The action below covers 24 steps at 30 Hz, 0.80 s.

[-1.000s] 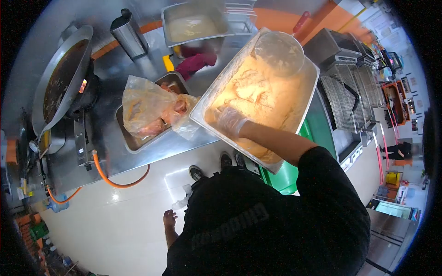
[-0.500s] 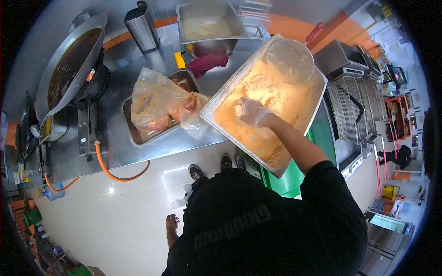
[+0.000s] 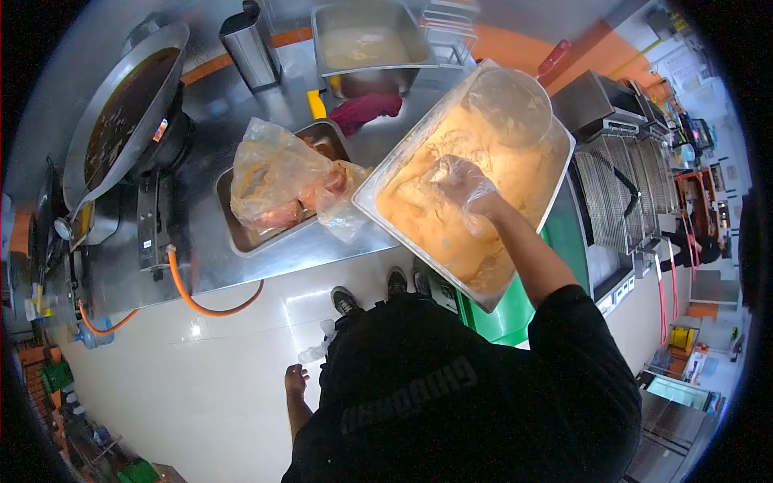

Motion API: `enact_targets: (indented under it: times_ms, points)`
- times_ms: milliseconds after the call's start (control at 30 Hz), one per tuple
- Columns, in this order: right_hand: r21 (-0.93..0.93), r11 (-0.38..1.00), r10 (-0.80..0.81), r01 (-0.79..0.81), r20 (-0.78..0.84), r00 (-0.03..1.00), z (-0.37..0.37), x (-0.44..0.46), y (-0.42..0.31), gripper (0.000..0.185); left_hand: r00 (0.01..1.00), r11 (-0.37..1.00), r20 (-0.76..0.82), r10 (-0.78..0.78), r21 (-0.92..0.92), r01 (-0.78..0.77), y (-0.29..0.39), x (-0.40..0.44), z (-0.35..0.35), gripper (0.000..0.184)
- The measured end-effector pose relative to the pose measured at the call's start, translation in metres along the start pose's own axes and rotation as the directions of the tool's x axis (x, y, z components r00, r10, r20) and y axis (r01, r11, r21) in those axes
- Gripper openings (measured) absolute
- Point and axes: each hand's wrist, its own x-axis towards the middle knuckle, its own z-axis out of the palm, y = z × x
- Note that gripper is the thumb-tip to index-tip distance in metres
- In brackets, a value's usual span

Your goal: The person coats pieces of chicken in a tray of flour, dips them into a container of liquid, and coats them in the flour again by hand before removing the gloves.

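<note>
My right hand [image 3: 465, 183], in a clear plastic glove, is over the pale orange breading flour [image 3: 419, 205] in a large metal pan [image 3: 378, 224]. Its fingers are bent together around a pale, floury lump whose kind I cannot make out. My left hand [image 3: 296, 378] hangs bare beside my body, fingers loosely apart and holding nothing. A clear round tub [image 3: 509, 105] lies in the flour at the pan's far end. Left of the pan, a plastic bag with raw meat [image 3: 278, 213] rests in a smaller steel tray [image 3: 229, 229].
A big wok of dark liquid [image 3: 121, 121] stands left, with an orange hose [image 3: 189, 298] below. A steel container of cloudy liquid [image 3: 370, 48], a maroon cloth [image 3: 362, 113] and a metal canister [image 3: 250, 50] stand behind. Fryer baskets [image 3: 608, 189] are right; a green bin [image 3: 503, 318] sits under the pan.
My right hand has moved slightly up and to the right within the flour pan. My left hand has shifted a little up and to the left.
</note>
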Motion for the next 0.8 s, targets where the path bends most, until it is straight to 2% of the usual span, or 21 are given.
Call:
enact_targets:
  times_ms: [67, 100, 167, 200, 233, 267, 300, 333, 367, 467, 500, 600, 633, 700, 767, 800]
  points:
    - [0.365, 0.927, 0.089, -0.084, 0.003, 0.996, 0.003, 0.002, -0.003, 0.023, 0.998, 0.998, 0.020, 0.059, -0.018, -0.058, -0.009, 0.002, 0.002, 0.033]
    - [0.681, 0.717, 0.134, -0.150, 0.077, 0.988, -0.001, -0.003, -0.022, 0.022, 0.996, 0.996, 0.030, 0.088, -0.020, -0.088, -0.012, 0.003, -0.001, 0.033]
    - [0.751, 0.642, 0.101, -0.154, 0.117, 0.988, 0.003, -0.003, -0.030, 0.023, 1.000, 1.000, 0.031, -0.001, 0.029, 0.000, -0.002, -0.002, -0.004, 0.034]
    - [0.548, 0.832, 0.044, -0.085, 0.088, 0.995, 0.007, 0.000, -0.031, 0.024, 0.998, 0.998, 0.031, -0.047, 0.051, 0.046, 0.002, -0.004, -0.004, 0.034]
    - [0.305, 0.952, -0.024, -0.024, 0.153, 0.988, 0.005, -0.004, -0.030, 0.025, 0.998, 0.997, 0.023, -0.062, 0.053, 0.061, 0.005, -0.005, -0.005, 0.035]
    - [0.052, 0.995, -0.093, 0.083, 0.217, 0.972, 0.004, -0.008, -0.029, 0.027, 0.997, 0.996, 0.017, -0.076, 0.055, 0.075, 0.007, -0.007, -0.005, 0.035]
    - [-0.186, 0.960, -0.128, 0.208, 0.366, 0.922, -0.008, -0.020, -0.051, 0.029, 0.996, 0.995, 0.010, -0.087, 0.056, 0.087, 0.011, -0.006, -0.005, 0.036]
    - [-0.388, 0.852, -0.119, 0.352, 0.511, 0.851, -0.017, -0.027, -0.064, 0.032, 0.997, 0.995, 0.001, -0.075, 0.060, 0.075, 0.015, -0.006, -0.004, 0.035]
    - [-0.393, 0.883, -0.036, 0.255, 0.485, 0.874, -0.020, -0.028, -0.065, 0.041, 0.998, 0.996, -0.010, -0.065, 0.065, 0.066, 0.018, -0.008, -0.003, 0.035]
    - [-0.473, 0.845, -0.121, 0.248, 0.281, 0.952, -0.024, -0.021, -0.048, 0.048, 0.999, 0.999, 0.015, -0.037, -0.017, 0.037, 0.009, -0.006, 0.000, 0.035]
    - [-0.540, 0.841, 0.192, 0.002, 0.301, 0.934, -0.027, -0.016, -0.075, 0.054, 0.999, 0.998, 0.031, -0.021, -0.057, 0.023, 0.002, -0.001, 0.000, 0.036]
    - [-0.479, 0.877, 0.122, -0.040, 0.141, 0.982, 0.014, -0.012, -0.019, 0.057, 0.987, 0.991, 0.085, 0.133, -0.020, -0.132, -0.012, 0.005, 0.000, 0.036]
    - [-0.536, 0.843, 0.155, -0.042, 0.168, 0.974, 0.014, -0.011, -0.022, 0.056, 0.996, 0.997, 0.084, 0.033, 0.071, -0.040, -0.001, -0.003, -0.001, 0.037]
    - [-0.643, 0.765, 0.220, -0.028, 0.219, 0.951, 0.009, -0.007, -0.032, 0.056, 0.963, 0.957, 0.131, 0.237, 0.138, -0.254, 0.000, -0.009, -0.004, 0.037]
    - [-0.804, 0.594, 0.347, 0.017, 0.275, 0.896, -0.007, -0.005, -0.032, 0.050, 0.964, 0.963, 0.118, 0.238, 0.102, -0.251, -0.007, -0.004, -0.008, 0.037]
    - [-0.866, 0.497, 0.413, 0.054, 0.291, 0.863, -0.015, -0.005, -0.036, 0.047, 0.987, 0.989, 0.085, 0.138, 0.034, -0.141, 0.001, -0.006, -0.006, 0.037]
